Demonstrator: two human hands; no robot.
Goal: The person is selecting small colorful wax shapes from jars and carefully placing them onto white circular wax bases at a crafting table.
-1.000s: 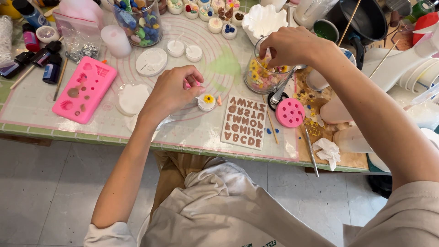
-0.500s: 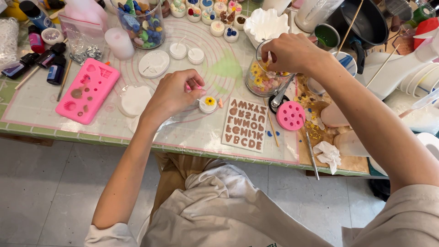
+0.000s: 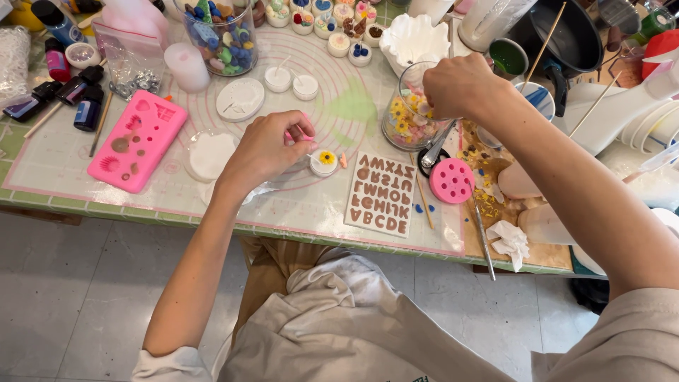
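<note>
The left hand rests low over the middle of the surface, its fingers pinched together on something small and pink at the tips; what it is cannot be made out. Just right of those fingertips stands a small white cup with a yellow flower on top, close to the hand, though contact cannot be told. The cup sits on a pale round-lined mat.

The right hand is farther off and to the right, held over the mouth of a glass jar of small flower pieces, fingers curled down and bunched together at the jar's rim; whether they grip a piece is hidden. A metal spoon leans at the jar's near right side.

Near the jar lies a round pink mould, and to its left a brown letter mould. At the left of the surface lies a long pink silicone mould, with a white disc between it and the left hand. Farther back stand a jar of coloured pieces, a white round lid and a row of small decorated cups.
</note>
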